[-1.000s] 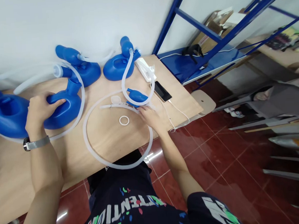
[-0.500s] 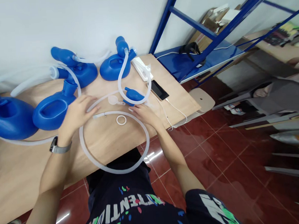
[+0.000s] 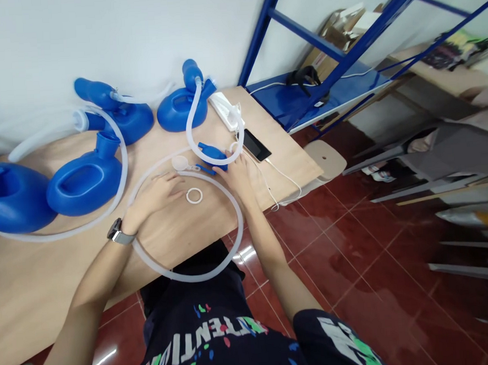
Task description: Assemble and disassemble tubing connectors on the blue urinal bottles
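My left hand lies flat on the wooden table, fingers spread beside a small white ring, touching the inner run of a long white tube looped in a circle. My right hand rests at the loop's far side, its fingertips against a small blue connector joined to a curved white tube. A small white cap lies just beyond the loop. Whether either hand grips anything is unclear.
Several blue plastic vessels stand along the wall: one at far left, one beside it, two at the back. A white power strip, a phone with cable, a blue metal rack and a stool are at right.
My left hand left the blue vessel and moved right onto the table beside the white ring. My right hand shifted forward to the blue connector.
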Tool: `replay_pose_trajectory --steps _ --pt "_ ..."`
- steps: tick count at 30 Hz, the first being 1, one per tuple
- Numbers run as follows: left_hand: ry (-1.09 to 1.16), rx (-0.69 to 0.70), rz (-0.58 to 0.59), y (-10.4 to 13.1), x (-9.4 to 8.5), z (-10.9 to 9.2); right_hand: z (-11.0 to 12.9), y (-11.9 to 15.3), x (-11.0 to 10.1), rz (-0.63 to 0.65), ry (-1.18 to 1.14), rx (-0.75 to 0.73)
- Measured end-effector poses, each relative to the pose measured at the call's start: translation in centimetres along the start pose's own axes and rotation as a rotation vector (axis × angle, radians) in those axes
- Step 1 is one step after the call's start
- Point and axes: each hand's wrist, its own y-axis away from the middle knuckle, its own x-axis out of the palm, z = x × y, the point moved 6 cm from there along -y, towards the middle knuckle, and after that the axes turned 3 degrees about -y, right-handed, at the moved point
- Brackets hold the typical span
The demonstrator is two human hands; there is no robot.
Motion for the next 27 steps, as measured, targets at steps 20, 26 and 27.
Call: replay_pose_trajectory --steps 20,26,27 --pt "0.599 -0.204 -0.36 2.0 -4.7 3.7 11.4 -0.3 -2.9 0.061 -0.785 -0.332" --pt "0.473 -0.275 -0.632 3.5 -8.1 3.3 13.4 -1.2 -1.1 0.01 -1.002 -0.183" --pt "0.434 -0.286 -0.665 3.7 -8.6 3.3 13.6 -1.3 -0.9 -0.006 -1.022 -0.168"
